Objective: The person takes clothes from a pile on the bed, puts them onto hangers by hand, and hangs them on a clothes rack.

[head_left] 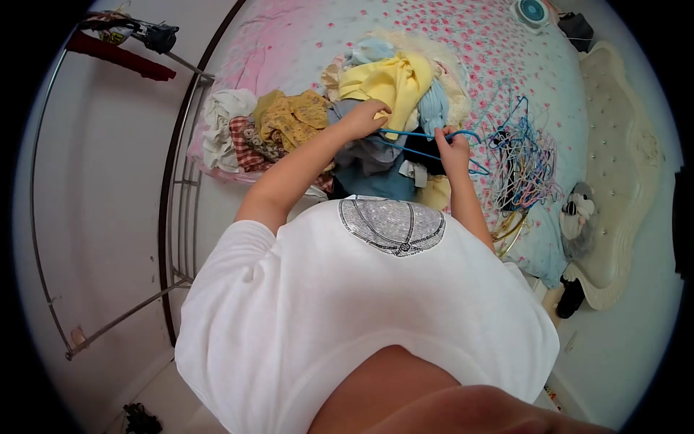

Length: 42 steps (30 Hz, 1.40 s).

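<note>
Blue hanger over a pile of clothes on a flowered bed, right hand with its grip pinching the hanger, left hand at the other end near a yellow garment, its grip unclear, tangled hangers to the right, pale headboard beyond.

The bed is lit by soft, diffuse light. Faint shading is cast on the shirt; the left wall is rendered dimmer. The headboard is bowed by fisheye distortion, and the corners are blacked out.
</note>
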Each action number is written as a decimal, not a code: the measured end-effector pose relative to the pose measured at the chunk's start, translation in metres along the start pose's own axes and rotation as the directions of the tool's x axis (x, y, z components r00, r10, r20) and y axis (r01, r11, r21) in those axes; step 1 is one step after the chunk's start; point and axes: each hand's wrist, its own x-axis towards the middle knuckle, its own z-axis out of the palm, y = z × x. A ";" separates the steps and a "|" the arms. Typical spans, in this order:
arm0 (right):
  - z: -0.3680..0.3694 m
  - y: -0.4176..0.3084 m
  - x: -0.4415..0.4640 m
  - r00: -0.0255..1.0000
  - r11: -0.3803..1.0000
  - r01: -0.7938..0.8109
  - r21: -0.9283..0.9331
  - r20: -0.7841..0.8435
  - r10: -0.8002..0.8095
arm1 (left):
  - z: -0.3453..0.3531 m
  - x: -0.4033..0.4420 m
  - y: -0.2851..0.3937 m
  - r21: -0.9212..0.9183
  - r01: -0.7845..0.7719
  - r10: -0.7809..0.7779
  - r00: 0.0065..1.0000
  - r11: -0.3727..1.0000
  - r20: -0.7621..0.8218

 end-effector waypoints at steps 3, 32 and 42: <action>0.018 -0.019 -0.001 1.000 1.000 0.013 0.014 0.002 -0.013 | -0.020 -0.013 -0.008 -0.023 0.062 -0.062 0.998 0.998 0.008; 0.248 -0.123 -0.018 0.962 0.968 -0.216 0.126 -0.140 0.233 | -0.181 -0.189 -0.316 0.348 0.586 -0.604 0.794 0.731 -0.068; 0.277 -0.117 -0.020 0.973 0.972 -0.231 0.029 -0.013 0.232 | -0.213 -0.217 -0.324 0.437 0.841 -0.850 0.457 0.318 -0.261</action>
